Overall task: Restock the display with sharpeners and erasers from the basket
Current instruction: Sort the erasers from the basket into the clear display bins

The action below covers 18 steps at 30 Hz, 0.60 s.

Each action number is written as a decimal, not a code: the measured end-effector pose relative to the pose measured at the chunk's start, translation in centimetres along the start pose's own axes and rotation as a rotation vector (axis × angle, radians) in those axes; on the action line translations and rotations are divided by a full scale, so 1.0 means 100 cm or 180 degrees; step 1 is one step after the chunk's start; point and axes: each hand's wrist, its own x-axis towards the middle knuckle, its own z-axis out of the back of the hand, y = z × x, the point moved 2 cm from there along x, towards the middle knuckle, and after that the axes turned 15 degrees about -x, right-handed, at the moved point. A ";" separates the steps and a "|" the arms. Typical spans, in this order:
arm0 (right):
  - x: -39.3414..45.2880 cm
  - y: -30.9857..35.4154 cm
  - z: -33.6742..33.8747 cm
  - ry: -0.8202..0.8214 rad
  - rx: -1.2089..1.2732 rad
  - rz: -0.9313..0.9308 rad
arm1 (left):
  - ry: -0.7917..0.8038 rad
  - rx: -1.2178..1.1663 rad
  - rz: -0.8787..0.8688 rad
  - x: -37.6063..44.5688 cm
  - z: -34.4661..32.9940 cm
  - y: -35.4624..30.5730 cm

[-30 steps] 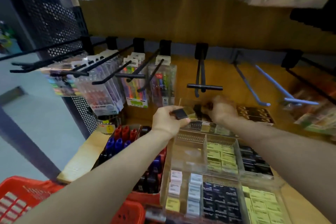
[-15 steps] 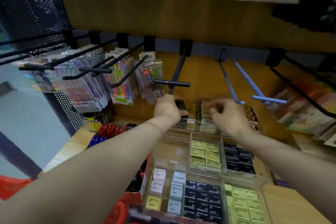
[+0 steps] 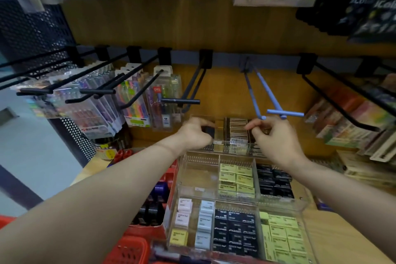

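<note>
Illumination is moderate and even, apparently from overhead; the source itself is out of frame. The wooden back panel (image 3: pixel 150 25) appears warm and dim, darkest under the hanging packs along the top edge. Faint glare marks the clear tray walls (image 3: pixel 216 195). Wide-angle distortion bends the black hooks (image 3: pixel 137 92) and edge items outward. Motion blur softens both hands, the left-hand pen packs (image 3: pixel 92 100) and the right-edge stock (image 3: pixel 351 118). Centre detail is sharpest.
</note>
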 end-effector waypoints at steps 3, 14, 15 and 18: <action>0.000 0.000 0.001 -0.0018 0.0064 -0.0016 | 0.0206 0.0390 0.0164 0.004 -0.003 -0.008; 0.000 0.001 -0.015 0.0547 -0.0564 0.0291 | 0.0322 0.1703 -0.0511 -0.005 0.000 -0.005; 0.000 0.000 -0.019 0.0678 -0.0855 0.0429 | 0.0291 0.1914 -0.0619 -0.007 -0.001 -0.004; -0.009 -0.003 -0.028 0.0943 -0.1757 0.0761 | 0.0321 0.2331 -0.0732 -0.012 -0.007 0.004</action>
